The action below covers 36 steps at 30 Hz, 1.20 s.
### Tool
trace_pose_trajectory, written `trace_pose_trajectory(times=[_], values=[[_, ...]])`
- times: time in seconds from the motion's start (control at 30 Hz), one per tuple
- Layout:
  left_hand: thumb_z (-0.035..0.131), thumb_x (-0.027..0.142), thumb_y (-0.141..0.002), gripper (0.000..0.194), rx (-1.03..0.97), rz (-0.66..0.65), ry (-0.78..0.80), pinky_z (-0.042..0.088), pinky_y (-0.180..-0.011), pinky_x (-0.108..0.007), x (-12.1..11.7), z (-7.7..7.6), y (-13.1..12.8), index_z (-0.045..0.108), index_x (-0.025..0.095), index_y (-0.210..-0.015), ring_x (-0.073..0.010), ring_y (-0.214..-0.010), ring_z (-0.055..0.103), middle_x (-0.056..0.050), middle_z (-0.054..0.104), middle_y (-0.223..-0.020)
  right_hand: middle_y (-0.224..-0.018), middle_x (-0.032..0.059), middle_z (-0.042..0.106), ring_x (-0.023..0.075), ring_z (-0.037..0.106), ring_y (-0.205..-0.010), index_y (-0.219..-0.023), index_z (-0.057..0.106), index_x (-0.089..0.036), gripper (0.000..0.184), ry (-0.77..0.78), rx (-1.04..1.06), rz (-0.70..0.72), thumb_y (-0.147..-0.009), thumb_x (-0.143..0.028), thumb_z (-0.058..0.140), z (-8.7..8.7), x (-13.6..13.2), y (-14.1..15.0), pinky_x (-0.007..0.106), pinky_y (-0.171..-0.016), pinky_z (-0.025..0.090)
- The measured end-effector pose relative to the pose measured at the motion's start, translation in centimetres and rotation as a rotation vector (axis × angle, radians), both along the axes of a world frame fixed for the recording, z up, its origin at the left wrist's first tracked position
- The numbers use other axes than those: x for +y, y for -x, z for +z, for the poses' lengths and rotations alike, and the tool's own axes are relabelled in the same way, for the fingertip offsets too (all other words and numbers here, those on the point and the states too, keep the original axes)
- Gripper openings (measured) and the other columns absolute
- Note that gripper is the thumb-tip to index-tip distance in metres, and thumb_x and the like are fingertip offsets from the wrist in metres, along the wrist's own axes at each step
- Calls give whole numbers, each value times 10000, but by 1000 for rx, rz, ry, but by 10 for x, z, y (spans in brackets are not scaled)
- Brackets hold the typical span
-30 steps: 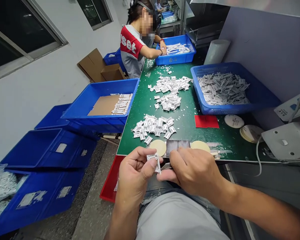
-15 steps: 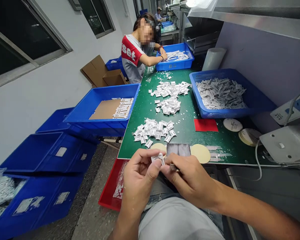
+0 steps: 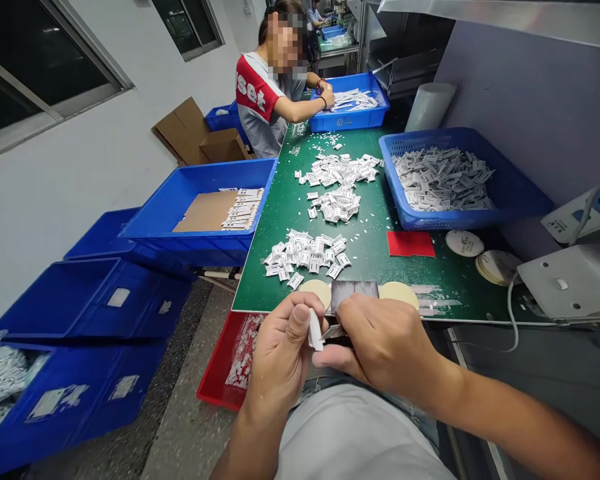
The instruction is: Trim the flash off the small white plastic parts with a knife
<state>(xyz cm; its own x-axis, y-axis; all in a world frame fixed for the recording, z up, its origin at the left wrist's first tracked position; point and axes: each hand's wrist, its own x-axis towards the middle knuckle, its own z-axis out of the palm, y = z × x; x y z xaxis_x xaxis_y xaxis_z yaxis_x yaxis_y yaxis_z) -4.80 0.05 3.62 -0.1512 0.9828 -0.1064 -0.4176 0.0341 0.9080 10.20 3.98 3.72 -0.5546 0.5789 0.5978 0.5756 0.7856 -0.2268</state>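
White piece (image 3: 315,333): left hand (image 3: 283,350); metal tool (image 3: 334,331): right hand (image 3: 387,340); red sleeve (image 3: 258,83): "set".

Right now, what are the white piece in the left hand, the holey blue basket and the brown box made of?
White piece in the left hand: probably plastic, matt, with thin, crisp edges.
Basket: likely plastic, slightly shiny, with a smooth rim and rows of holes.
Box: looks like cardboard, dull brown, with straight folds.
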Motion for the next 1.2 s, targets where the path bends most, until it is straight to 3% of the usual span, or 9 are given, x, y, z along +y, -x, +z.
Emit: trace_pose_trajectory(times=[0.23, 0.73, 0.87, 0.93, 1.0, 1.07, 1.17, 1.2], values=[[555, 370, -910, 228, 4, -31, -10, 357, -548, -197, 0, -2, -3, 660, 194, -809, -93, -581, 405, 4, 477, -691, -542, 3, 460, 147, 327, -487, -656, 502, -198, 580, -68, -36, -78, -975, -590, 216, 0, 2, 0, 311, -520, 156], [527, 323, -933, 222, -103, -31, -16, 370, -574, -190, -1, -3, -8, 646, 173, -822, -88, -636, 460, -11, 501, -760, -507, -12, 422, 148, 289, -466, -620, 477, -204, 588, -61, 6, -86, -968, -589, 201, -5, -2, -2, 311, -508, 136], [538, 372, -918, 233, -42, -16, -18, 380, -587, -204, -1, -6, -13, 617, 177, -820, -99, -642, 460, -7, 497, -754, -525, -12, 441, 133, 308, -477, -634, 486, -192, 543, -20, 43, -53, -978, -556, 274, -14, -4, 0, 312, -513, 142], [481, 431, -931, 285, 170, -2, -23, 395, -587, -220, 7, -9, -10, 590, 184, -839, -112, -629, 464, -6, 503, -746, -543, -17, 444, 122, 320, -486, -653, 484, -186, 516, 77, 105, -2, -987, -528, 290, -19, -6, 2, 307, -513, 151], [371, 464, -959, 349, 574, 25, -28, 417, -605, -241, 27, -15, 0, 582, 191, -902, -134, -637, 497, -12, 533, -749, -553, -31, 413, 109, 320, -494, -648, 450, -188, 510, 261, 220, 80, -998, -513, 269, -22, -8, -2, 292, -511, 169], [330, 456, -969, 380, 961, 61, -28, 437, -668, -263, 59, -22, 18, 600, 189, -964, -164, -706, 553, -29, 587, -789, -569, -43, 377, 97, 315, -510, -642, 406, -194, 519, 551, 365, 167, -991, -542, 243, -25, -13, -14, 266, -510, 195], [510, 408, -908, 273, 1141, 47, -4, 433, -830, -307, 118, -30, 48, 658, 185, -852, -219, -896, 599, -65, 655, -889, -628, -34, 419, 93, 338, -565, -684, 460, -183, 543, 1102, 554, 288, -942, -634, 300, -42, -21, -48, 227, -521, 254], [559, 391, -885, 246, 1193, 40, 24, 430, -869, -333, 139, -33, 56, 666, 178, -823, -235, -944, 600, -78, 664, -913, -649, -28, 451, 89, 352, -577, -704, 509, -170, 519, 1274, 589, 339, -904, -640, 415, -54, -23, -62, 218, -525, 269]])
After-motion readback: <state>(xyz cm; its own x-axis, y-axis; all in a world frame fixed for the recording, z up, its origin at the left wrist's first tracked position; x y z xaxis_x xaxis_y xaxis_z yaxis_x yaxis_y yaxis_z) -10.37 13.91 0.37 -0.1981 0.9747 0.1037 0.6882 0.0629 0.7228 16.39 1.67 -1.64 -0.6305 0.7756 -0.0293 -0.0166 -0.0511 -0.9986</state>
